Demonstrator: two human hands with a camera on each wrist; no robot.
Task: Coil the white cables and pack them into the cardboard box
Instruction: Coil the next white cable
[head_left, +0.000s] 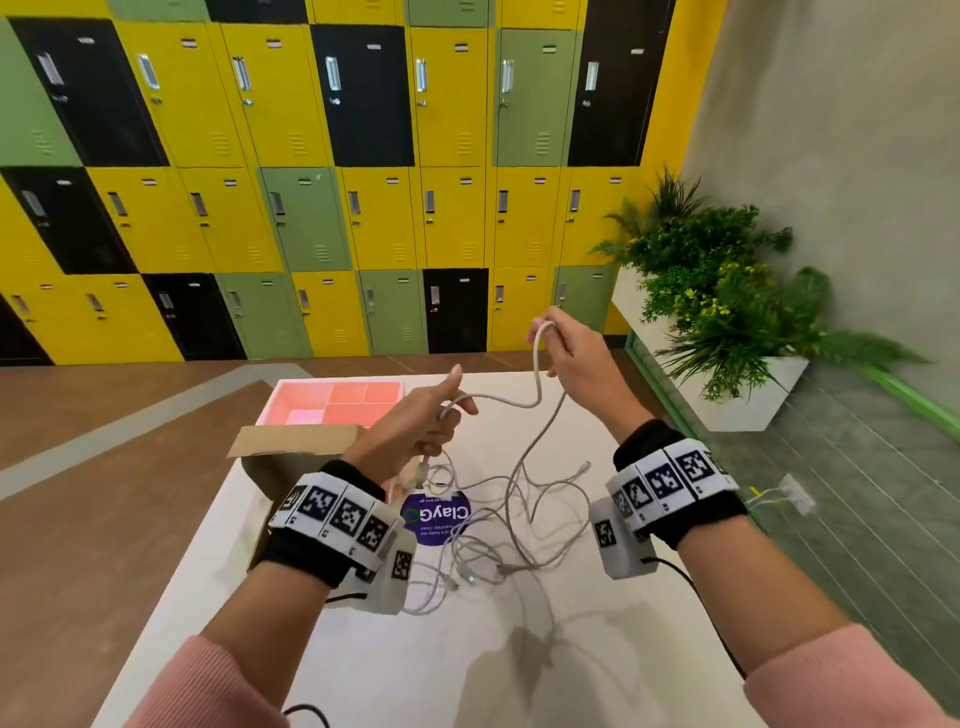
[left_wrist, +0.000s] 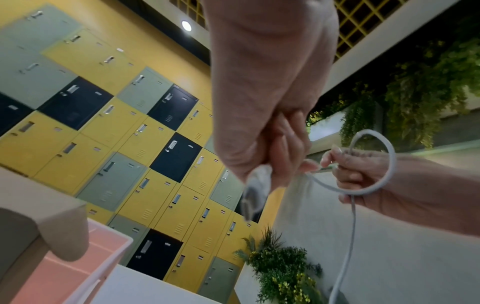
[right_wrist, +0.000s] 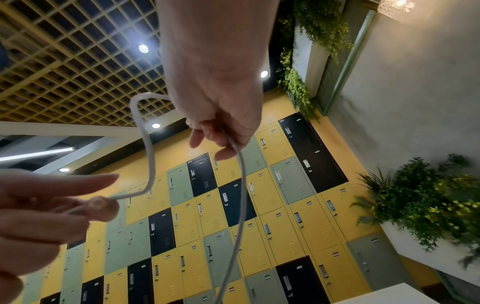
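Observation:
One white cable (head_left: 511, 401) is held in the air above the white table (head_left: 519, 665) by both hands. My left hand (head_left: 422, 415) grips it near its plug end, which hangs below the fist (left_wrist: 253, 191). My right hand (head_left: 566, 345), raised higher, pinches the cable where it forms a loop (right_wrist: 145, 131) over the fingers. From there the cable drops to a tangle of several white cables (head_left: 498, 530) on the table. The open cardboard box (head_left: 291, 452) stands on the table's left side, partly hidden behind my left wrist.
A pink divided tray (head_left: 337, 405) sits behind the box at the table's far left. A round purple sticker (head_left: 436, 517) lies under the cables. Lockers (head_left: 322, 182) fill the far wall; planters with greenery (head_left: 727, 306) stand to the right.

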